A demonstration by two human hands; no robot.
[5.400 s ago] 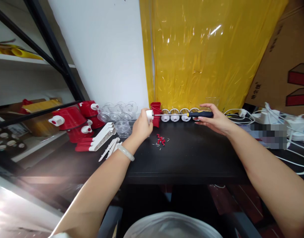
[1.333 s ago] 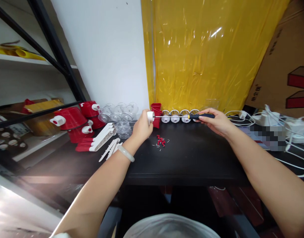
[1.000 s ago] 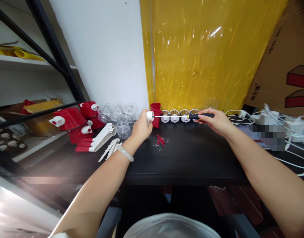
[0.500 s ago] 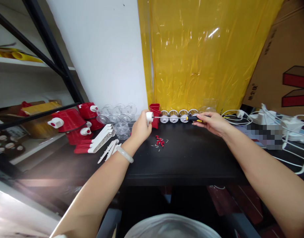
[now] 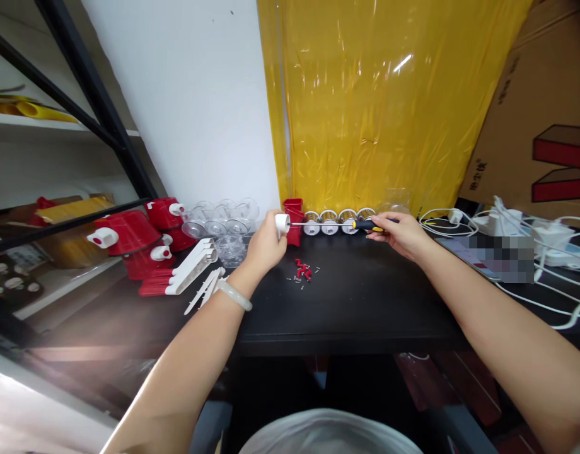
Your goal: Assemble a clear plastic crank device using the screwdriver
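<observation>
My left hand (image 5: 267,244) grips a short white cylindrical part (image 5: 283,223), its end turned to the right. From the right, my right hand (image 5: 394,233) holds a screwdriver (image 5: 364,225) by its black and yellow handle. The long metal shaft lies level and its tip reaches the end of the white part; whether it sits on a screw I cannot tell. On the black table (image 5: 365,296) below the shaft lie small red pieces (image 5: 302,270) and several loose screws (image 5: 297,279). Behind the shaft stands a red container (image 5: 294,235).
Several drums with gold sides and white ends (image 5: 330,222) stand in a row at the back. Clear cups (image 5: 226,217), white-and-red handles (image 5: 193,268) and red housings (image 5: 129,232) are at left. White cables (image 5: 555,296) and a tablet-like device (image 5: 479,252) lie at right.
The whole view has shifted slightly. Both hands keep their holds, and the screwdriver tip stays at the white part.
</observation>
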